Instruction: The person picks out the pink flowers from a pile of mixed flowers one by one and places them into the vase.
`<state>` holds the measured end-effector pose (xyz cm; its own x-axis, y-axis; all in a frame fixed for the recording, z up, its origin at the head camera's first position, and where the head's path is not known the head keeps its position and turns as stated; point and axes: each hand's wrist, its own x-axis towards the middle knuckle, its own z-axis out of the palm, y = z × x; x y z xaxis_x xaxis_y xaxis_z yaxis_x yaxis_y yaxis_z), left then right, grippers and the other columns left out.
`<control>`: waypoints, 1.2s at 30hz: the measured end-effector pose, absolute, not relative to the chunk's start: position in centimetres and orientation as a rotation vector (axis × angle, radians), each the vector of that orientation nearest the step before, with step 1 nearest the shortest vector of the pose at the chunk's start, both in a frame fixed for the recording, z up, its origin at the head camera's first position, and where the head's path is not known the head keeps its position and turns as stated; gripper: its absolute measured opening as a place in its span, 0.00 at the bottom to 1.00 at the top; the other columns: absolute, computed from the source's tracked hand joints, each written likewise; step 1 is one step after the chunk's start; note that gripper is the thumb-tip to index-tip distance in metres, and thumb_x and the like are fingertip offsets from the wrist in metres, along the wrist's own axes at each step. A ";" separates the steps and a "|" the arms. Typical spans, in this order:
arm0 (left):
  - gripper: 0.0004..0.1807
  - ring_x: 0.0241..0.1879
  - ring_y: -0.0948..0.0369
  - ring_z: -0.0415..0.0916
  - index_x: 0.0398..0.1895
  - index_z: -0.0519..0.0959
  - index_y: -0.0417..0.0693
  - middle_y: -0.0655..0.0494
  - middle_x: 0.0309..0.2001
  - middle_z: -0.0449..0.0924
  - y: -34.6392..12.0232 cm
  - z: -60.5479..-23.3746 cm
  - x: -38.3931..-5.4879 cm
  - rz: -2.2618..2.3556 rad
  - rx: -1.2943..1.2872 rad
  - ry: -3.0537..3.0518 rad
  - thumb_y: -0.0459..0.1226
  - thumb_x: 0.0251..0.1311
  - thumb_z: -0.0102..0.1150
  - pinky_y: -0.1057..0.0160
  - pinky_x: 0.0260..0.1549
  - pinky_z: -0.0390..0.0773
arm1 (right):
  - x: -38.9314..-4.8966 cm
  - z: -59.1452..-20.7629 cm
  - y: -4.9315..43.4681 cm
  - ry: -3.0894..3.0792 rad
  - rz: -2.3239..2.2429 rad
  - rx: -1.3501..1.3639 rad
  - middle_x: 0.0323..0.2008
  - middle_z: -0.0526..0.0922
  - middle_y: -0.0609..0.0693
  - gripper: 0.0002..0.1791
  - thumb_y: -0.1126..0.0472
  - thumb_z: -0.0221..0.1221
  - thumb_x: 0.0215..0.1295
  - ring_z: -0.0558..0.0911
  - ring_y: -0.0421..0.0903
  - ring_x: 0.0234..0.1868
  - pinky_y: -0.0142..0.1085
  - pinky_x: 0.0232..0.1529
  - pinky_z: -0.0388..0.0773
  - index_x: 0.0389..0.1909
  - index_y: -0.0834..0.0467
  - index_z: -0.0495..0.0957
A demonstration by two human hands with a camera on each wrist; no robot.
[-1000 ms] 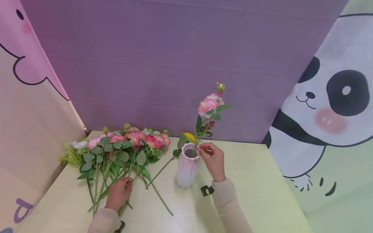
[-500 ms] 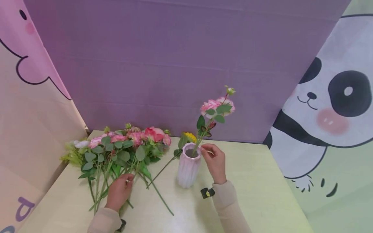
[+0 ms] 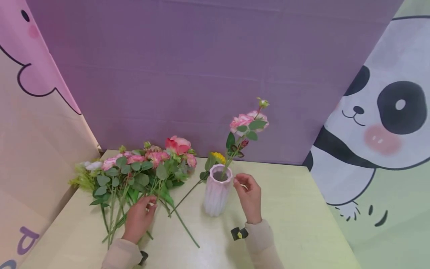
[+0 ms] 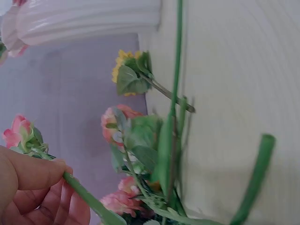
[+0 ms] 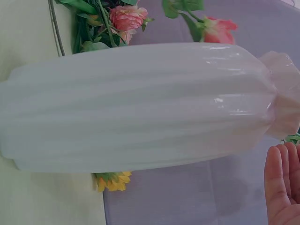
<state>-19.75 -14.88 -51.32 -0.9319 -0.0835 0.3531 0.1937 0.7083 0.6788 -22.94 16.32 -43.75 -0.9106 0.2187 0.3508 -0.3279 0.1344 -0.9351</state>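
My left hand (image 3: 140, 218) pinches the green stem (image 4: 89, 199) of a deep-pink artificial rose between thumb and fingers. Its bloom (image 3: 178, 145) rises above the heap of pink flowers (image 3: 136, 160) on the left of the table. A pale pink-and-white ribbed vase (image 3: 216, 198) stands upright in the middle. One light-pink flower (image 3: 244, 122) with a bud and green leaves leans to the right out of its mouth. Just right of the rim is my right hand (image 3: 249, 198), holding nothing; the right wrist view shows its fingers (image 5: 276, 173) extended near the vase's neck.
Behind the vase a yellow sunflower (image 3: 219, 157) lies on the table (image 3: 295, 209), its stem pointing toward the front left. Loose stems (image 3: 186, 229) stick out of the heap toward the vase. A purple backdrop (image 3: 188, 74) closes off the back.
The deep-pink rose has risen out of the heap as my left hand moved slightly up. My right hand has drawn away from the vase rim; the light-pink flower now leans further right.
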 end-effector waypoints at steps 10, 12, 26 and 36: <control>0.11 0.31 0.59 0.77 0.40 0.80 0.40 0.51 0.36 0.81 -14.1 -49.5 -18.9 -1.109 -0.147 -2.465 0.26 0.53 0.63 0.67 0.25 0.77 | -21.4 -45.1 15.5 -2.019 1.876 0.114 0.35 0.80 0.56 0.09 0.73 0.61 0.57 0.79 0.39 0.35 0.28 0.37 0.80 0.39 0.70 0.77; 0.11 0.31 0.59 0.77 0.40 0.80 0.40 0.51 0.36 0.81 -13.8 -49.1 -18.8 -1.122 -0.166 -2.445 0.25 0.52 0.64 0.67 0.25 0.78 | -21.1 -45.4 15.2 -2.033 1.890 0.113 0.36 0.80 0.59 0.10 0.73 0.61 0.57 0.79 0.39 0.36 0.28 0.38 0.80 0.40 0.70 0.77; 0.14 0.30 0.62 0.78 0.39 0.80 0.41 0.52 0.35 0.81 -12.4 -47.2 -17.7 -1.167 -0.292 -2.358 0.24 0.48 0.66 0.69 0.26 0.79 | -18.4 -46.2 12.0 -2.066 2.006 0.194 0.35 0.79 0.60 0.12 0.80 0.58 0.54 0.79 0.37 0.35 0.27 0.37 0.79 0.41 0.73 0.74; 0.13 0.31 0.65 0.77 0.40 0.81 0.44 0.57 0.36 0.81 -10.1 -46.6 -16.7 -1.247 -0.324 -2.415 0.26 0.50 0.66 0.70 0.28 0.80 | -18.0 -47.3 10.4 -2.077 2.074 0.307 0.34 0.79 0.66 0.10 0.74 0.60 0.57 0.80 0.37 0.34 0.32 0.36 0.81 0.40 0.72 0.75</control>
